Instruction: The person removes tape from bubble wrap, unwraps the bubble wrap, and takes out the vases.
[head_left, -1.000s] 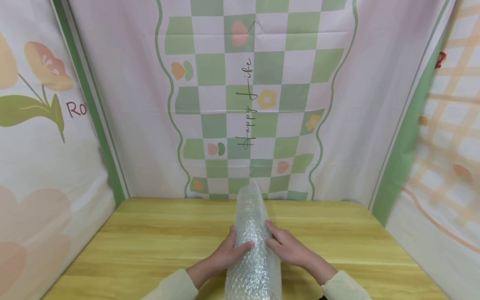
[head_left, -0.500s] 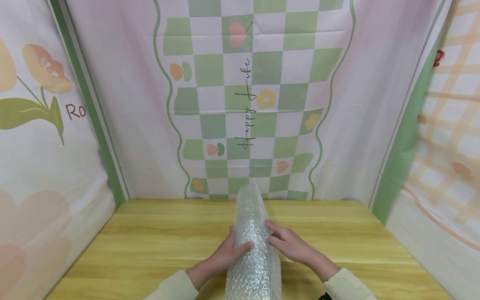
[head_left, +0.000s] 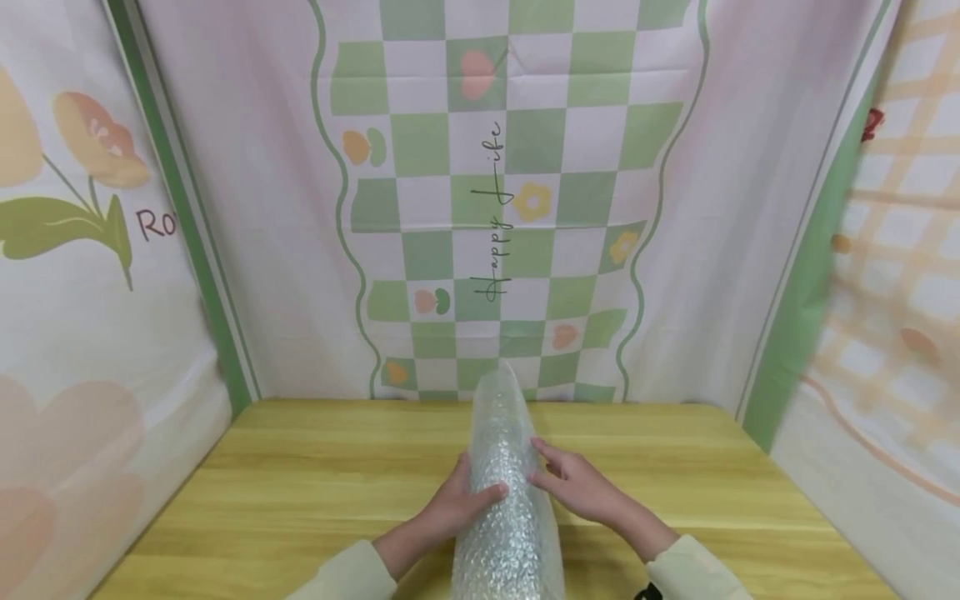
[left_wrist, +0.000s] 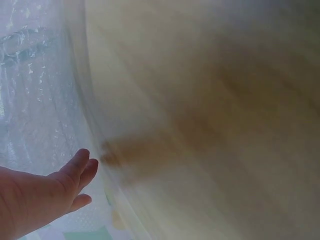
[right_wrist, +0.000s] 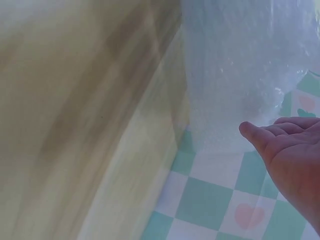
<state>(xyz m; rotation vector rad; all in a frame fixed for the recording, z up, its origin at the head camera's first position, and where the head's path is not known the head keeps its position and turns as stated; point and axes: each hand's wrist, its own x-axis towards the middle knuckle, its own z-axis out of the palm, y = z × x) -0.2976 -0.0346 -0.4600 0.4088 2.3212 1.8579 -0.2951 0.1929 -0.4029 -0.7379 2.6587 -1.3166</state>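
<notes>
A tall piece of bubble wrap (head_left: 504,533), rounded like a roll, stands between both hands in the head view. Its lower end runs out of the frame. My left hand (head_left: 452,502) holds its left side, the thumb lying across the near surface and most fingers hidden. Along the opposite side, my right hand (head_left: 583,490) rests fairly straight fingers and thumb against the wrap's edge. The right wrist view shows that palm flat beside the clear wrap (right_wrist: 240,75). In the left wrist view, wrap (left_wrist: 35,100) fills the left side behind the hand.
A wood-grain table (head_left: 322,467) lies under the hands. Behind it hangs a checked cloth (head_left: 480,250) with "Happy Life" lettering. Patterned cloth panels (head_left: 82,333) enclose both sides. A small dark object (head_left: 648,592) shows beside the right sleeve, too cut off to identify.
Both hands keep nearly the same place on the bubble wrap. The right hand and its fingertips shift only very slightly, and the whole view wobbles a little.
</notes>
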